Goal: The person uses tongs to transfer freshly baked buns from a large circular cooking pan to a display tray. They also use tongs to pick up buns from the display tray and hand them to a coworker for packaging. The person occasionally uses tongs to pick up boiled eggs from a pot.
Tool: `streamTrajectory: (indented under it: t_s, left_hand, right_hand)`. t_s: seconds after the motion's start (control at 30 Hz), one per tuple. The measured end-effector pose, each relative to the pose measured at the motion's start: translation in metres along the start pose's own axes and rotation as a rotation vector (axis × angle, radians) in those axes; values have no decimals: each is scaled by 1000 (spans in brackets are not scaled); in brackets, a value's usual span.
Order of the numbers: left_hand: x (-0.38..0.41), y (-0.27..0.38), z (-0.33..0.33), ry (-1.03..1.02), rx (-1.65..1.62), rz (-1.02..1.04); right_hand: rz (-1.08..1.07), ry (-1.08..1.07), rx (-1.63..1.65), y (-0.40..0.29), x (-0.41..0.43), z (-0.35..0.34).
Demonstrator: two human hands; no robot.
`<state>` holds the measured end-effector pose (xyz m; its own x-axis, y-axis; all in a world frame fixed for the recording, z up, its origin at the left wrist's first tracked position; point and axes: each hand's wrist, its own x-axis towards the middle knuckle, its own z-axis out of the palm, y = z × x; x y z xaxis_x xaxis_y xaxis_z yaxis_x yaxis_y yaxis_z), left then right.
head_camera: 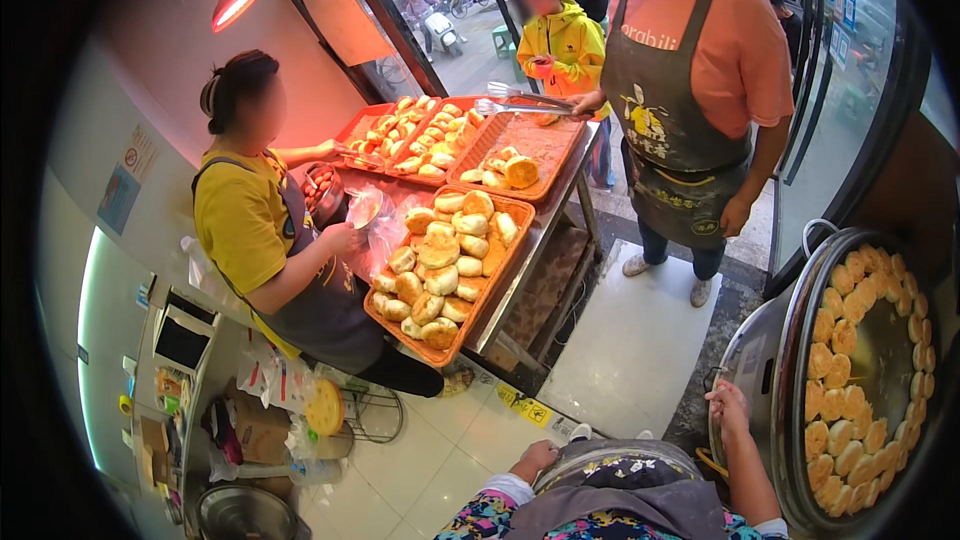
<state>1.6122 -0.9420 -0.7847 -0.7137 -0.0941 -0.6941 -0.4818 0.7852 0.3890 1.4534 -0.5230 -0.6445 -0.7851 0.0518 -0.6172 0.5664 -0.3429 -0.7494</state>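
My right hand (727, 406), its fingers curled, is beside the metal side of a large round griddle (757, 375). Whether it grips anything there is unclear. Round flatbreads (832, 371) lie around the pan surface, leaving a bare patch of its base. My left hand (536, 460) is low at the waist, beside my dark apron (622, 469); its fingers are partly hidden. Beyond, an orange basket (521, 221) heaped with browned buns (439, 247) sits at the near end of a metal table (551, 229).
Three more trays (555, 157) hold buns under a heat lamp (236, 4). A co-worker in yellow (251, 240) holds a plastic bag (375, 217). Another aproned person (682, 90) holds metal tongs (517, 105) by a white floor mat (630, 345). A wire stand (382, 420) is on the floor.
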Motion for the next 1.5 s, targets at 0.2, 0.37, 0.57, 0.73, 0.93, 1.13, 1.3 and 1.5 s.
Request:
streamTrajectory:
  t_s: [0.2, 0.37, 0.57, 0.73, 0.93, 1.13, 1.3, 1.5]
  left_hand:
    - [3, 9, 8, -1, -20, -5]
    - [5, 10, 19, 4, -5, -5]
    - [4, 16, 24, 6, 17, 24]
    - [-1, 24, 22, 5, 26, 35]
    - [-3, 23, 20, 13, 41, 17]
    - [-2, 19, 24, 20, 33, 20]
    - [-7, 18, 31, 16, 32, 8]
    - [-3, 11, 30, 8, 74, 4]
  right_hand:
    - [6, 5, 0, 3, 0, -12]
    - [7, -6, -3, 4, -3, -25]
    - [25, 14, 30, 11, -6, -42]
    - [25, 29, 16, 19, -3, -50]
    - [30, 10, 36, 21, -3, -48]
    - [18, -18, 56, 22, -3, -47]
    - [24, 7, 19, 27, -3, -49]
    - [10, 13, 50, 34, -4, -50]
